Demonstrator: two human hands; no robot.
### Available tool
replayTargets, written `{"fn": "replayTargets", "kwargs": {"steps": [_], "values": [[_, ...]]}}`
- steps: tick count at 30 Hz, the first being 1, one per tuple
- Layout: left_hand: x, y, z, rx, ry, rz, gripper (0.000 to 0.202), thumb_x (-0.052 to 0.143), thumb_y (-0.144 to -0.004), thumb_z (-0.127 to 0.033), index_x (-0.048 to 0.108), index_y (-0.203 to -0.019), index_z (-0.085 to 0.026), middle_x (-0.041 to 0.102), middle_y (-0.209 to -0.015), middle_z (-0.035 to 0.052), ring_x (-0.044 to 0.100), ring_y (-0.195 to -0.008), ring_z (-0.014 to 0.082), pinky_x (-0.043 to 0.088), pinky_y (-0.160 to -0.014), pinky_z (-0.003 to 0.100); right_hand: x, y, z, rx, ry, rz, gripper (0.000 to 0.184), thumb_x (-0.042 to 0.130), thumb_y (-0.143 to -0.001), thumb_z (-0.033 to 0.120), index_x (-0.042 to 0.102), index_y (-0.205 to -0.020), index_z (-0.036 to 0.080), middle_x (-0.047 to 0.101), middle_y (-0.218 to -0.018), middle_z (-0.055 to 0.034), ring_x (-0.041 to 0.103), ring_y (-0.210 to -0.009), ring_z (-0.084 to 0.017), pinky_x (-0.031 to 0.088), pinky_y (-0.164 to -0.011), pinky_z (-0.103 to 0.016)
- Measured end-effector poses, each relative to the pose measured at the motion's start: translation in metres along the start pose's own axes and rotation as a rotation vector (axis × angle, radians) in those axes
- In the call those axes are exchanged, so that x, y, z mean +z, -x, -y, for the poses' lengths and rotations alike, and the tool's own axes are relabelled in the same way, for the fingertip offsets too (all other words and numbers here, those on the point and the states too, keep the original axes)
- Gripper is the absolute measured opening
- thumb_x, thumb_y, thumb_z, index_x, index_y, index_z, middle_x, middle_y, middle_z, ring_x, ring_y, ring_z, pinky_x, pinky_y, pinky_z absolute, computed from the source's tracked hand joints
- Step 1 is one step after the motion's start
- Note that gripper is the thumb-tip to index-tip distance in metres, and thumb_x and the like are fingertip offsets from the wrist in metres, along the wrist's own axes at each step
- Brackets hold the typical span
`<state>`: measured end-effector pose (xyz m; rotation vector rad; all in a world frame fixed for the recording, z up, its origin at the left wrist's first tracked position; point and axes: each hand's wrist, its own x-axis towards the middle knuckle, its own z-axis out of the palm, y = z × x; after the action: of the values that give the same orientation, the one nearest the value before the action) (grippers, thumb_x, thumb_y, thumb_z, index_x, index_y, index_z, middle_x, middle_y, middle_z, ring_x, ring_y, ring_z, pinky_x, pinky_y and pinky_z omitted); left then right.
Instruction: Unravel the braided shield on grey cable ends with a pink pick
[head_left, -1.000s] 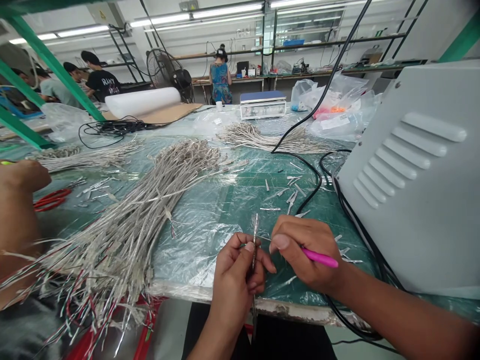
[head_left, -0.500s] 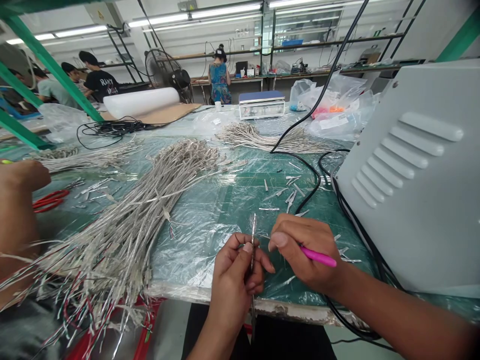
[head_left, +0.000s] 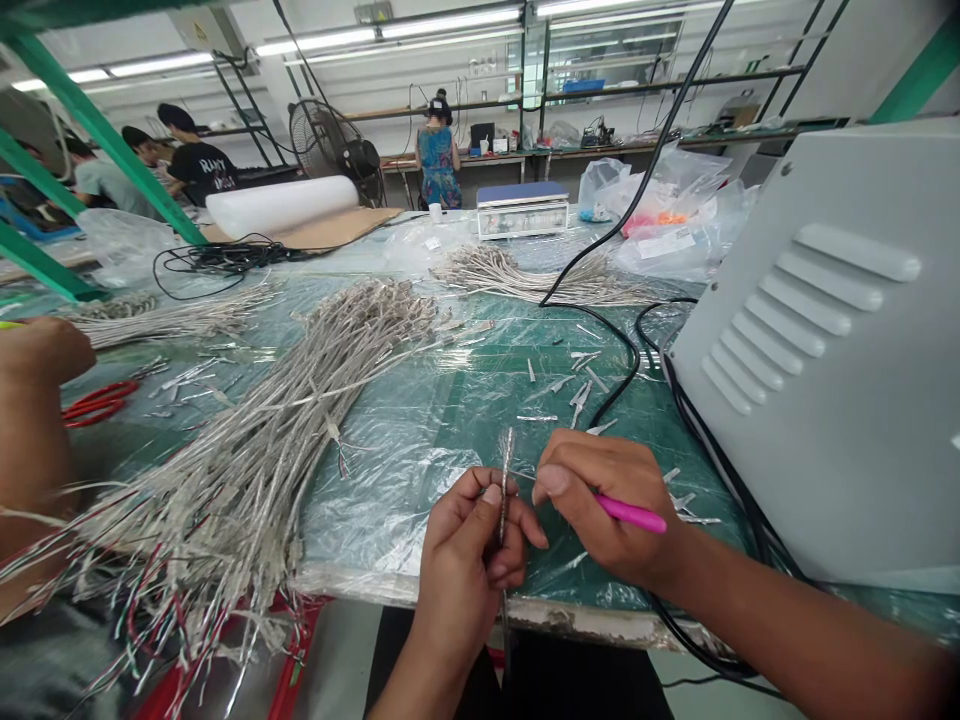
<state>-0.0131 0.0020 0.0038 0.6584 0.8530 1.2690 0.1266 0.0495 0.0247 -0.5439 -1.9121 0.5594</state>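
Between thumb and fingers, my left hand pinches a thin cable near its end. The cable's upper tip is silvery, with fine braided wires fraying out, and its tail hangs down past the table edge. My right hand is closed round a slim tool with a pink handle. A thin metal shaft runs from that tool toward the cable's side; whether it touches the braid I cannot tell. Left of my hands lies a large bundle of grey cables, their stripped coloured ends drooping over the front edge.
Scraps of foil litter the plastic-covered table. A grey vented machine stands at right, with a black cord nearby. Red-handled scissors lie near a co-worker's arm at left. A scale and more cables sit farther back.
My right hand and the pink-handled tool have shifted slightly left, closer to the cable. My left hand keeps its pinch almost unmoved.
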Motion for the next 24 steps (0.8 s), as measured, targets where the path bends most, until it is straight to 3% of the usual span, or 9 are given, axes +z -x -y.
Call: {"fn": "replayTargets", "kwargs": {"steps": [11,24], "values": [[-0.0015,-0.0008,0.0017,0.012,0.016,0.000,0.012,0.049,-0.093,-0.027,0.051,-0.087,-0.016,0.061,-0.059,0.0006,0.018,-0.040,0.0039,0.012,-0.040,0.019,0.0005,0.0021,-0.0021,0.021,0.029,-0.005,0.032,0.050,-0.093,0.010,0.052,-0.061,0.018,0.056,-0.056,0.0004,0.050,-0.055,-0.010,0.040,-0.055,-0.023],[-0.0034,-0.0021,0.0032,0.018,0.012,0.020,0.011,0.052,-0.092,-0.026,0.052,-0.087,-0.017,0.059,-0.057,-0.0011,0.020,-0.038,0.0036,0.015,-0.039,0.019,-0.0003,-0.0008,0.0008,-0.021,0.047,0.006,0.033,0.048,-0.093,0.013,0.054,-0.061,0.016,0.052,-0.054,-0.0005,0.049,-0.053,-0.010,0.038,-0.052,-0.023]]}}
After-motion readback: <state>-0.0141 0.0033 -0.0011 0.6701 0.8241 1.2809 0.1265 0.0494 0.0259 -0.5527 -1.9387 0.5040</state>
